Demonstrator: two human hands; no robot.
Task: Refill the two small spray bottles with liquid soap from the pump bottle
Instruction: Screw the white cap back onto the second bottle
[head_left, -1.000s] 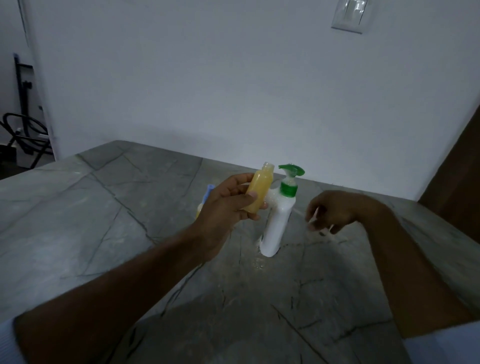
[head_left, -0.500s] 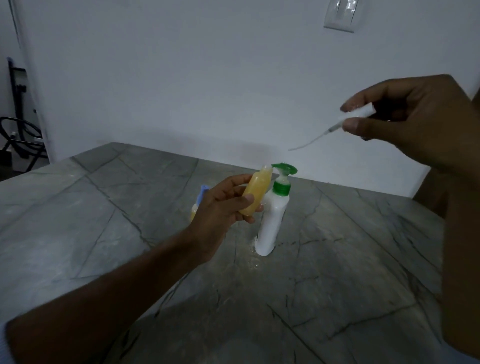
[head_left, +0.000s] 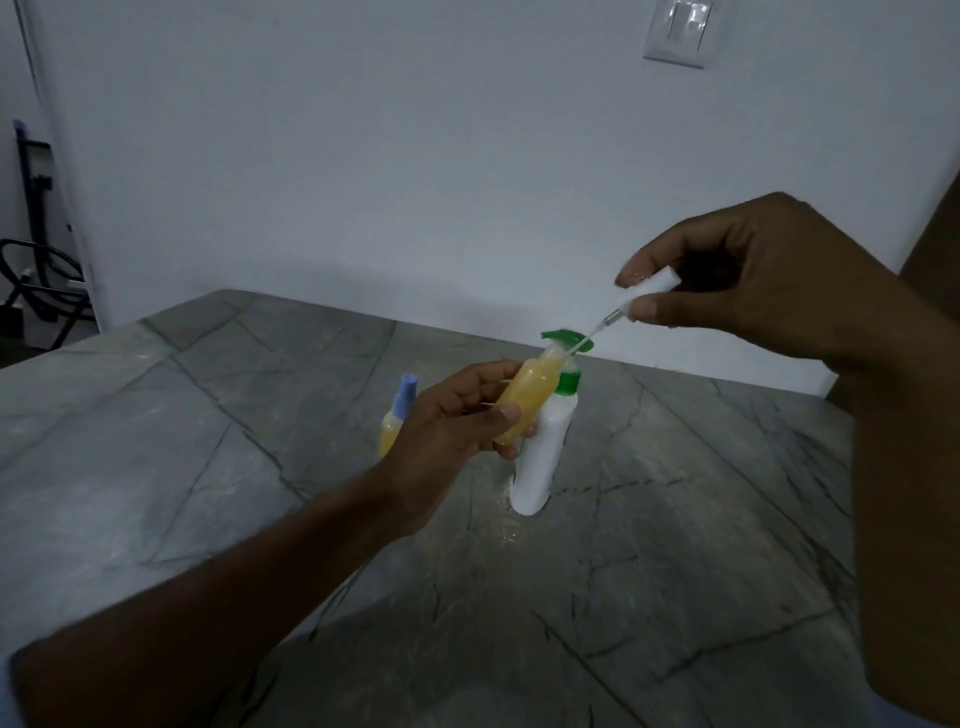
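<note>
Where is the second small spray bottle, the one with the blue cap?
It stands on the grey table, the blue-capped spray bottle, just behind the left hand, left of the white pump bottle.

My left hand (head_left: 457, 421) grips a tilted yellow bottle (head_left: 527, 400). My right hand (head_left: 753, 280) pinches its white sprayer (head_left: 647, 291), tube tip at the bottle's mouth. The pump bottle (head_left: 543, 452) stands just behind.

Uncapped yellow spray bottle (head_left: 524, 402), tilted
</note>
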